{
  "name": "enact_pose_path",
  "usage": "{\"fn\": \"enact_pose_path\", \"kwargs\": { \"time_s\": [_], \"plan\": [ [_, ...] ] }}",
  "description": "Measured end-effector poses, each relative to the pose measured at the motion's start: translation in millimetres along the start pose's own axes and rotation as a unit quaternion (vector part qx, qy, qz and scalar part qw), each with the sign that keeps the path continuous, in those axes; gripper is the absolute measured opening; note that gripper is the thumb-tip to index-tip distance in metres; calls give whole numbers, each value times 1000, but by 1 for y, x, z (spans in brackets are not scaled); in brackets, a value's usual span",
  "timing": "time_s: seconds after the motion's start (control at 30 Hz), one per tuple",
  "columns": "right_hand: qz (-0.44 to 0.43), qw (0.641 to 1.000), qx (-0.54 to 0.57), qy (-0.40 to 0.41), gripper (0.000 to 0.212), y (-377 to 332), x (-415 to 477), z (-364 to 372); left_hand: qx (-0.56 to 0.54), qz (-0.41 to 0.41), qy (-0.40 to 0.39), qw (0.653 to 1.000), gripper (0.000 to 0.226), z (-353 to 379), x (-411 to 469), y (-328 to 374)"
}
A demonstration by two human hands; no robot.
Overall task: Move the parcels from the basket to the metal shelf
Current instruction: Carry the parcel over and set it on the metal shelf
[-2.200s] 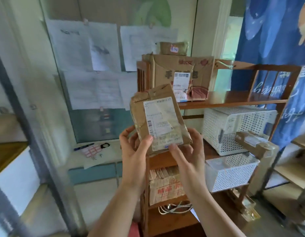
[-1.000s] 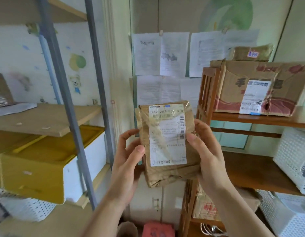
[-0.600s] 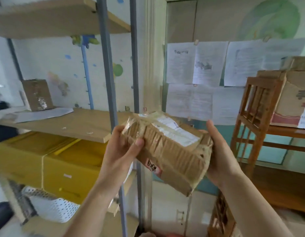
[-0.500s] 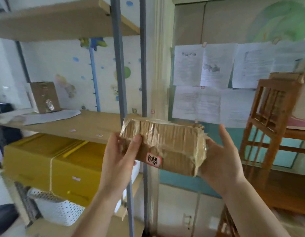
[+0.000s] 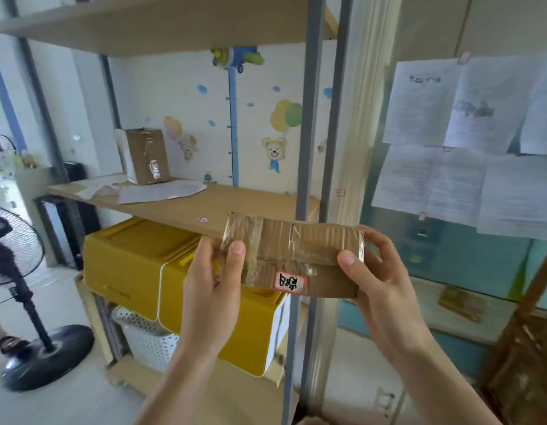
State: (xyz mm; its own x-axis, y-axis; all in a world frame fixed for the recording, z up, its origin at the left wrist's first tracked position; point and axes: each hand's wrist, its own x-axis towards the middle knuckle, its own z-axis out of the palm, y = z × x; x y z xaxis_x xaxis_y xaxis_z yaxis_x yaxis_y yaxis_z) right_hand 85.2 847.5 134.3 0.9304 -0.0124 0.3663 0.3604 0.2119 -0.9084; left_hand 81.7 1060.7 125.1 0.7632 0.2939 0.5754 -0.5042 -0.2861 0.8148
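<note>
A taped brown cardboard parcel [image 5: 292, 256] with a small red-edged sticker is held edge-on in front of me. My left hand [image 5: 215, 283] grips its left end and my right hand [image 5: 378, 286] grips its right end. It hovers just in front of the right front post [image 5: 306, 133] of the metal shelf, level with the wooden middle board [image 5: 210, 207]. Another brown parcel [image 5: 143, 154] stands upright at the back left of that board. The basket is out of view.
Loose white papers [image 5: 155, 190] lie on the middle board. Yellow boxes [image 5: 137, 259] fill the level below, with a white perforated basket [image 5: 146, 335] under them. A standing fan [image 5: 17, 271] and a person's foot are at the left. A wooden rack [image 5: 529, 332] is at right.
I have turned left from the wooden rack to the metal shelf. The parcel has tipped from label-facing-me to edge-on and moved toward the middle board.
</note>
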Motion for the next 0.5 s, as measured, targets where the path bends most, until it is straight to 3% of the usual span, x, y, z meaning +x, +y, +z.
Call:
{"fn": "enact_pose_path", "kwargs": {
  "time_s": [0.1,0.37,0.5],
  "plan": [
    [-38,998,-47,-13,73,11,20,25,16,1,21,1000,20,-21,17,-15],
    [-109,975,-189,-31,45,38,119,105,42,-17,6,999,19,-65,135,-61],
    [-107,955,-275,2,65,63,189,138,100,-45,-42,993,19,-66,215,-105]
  ]
}}
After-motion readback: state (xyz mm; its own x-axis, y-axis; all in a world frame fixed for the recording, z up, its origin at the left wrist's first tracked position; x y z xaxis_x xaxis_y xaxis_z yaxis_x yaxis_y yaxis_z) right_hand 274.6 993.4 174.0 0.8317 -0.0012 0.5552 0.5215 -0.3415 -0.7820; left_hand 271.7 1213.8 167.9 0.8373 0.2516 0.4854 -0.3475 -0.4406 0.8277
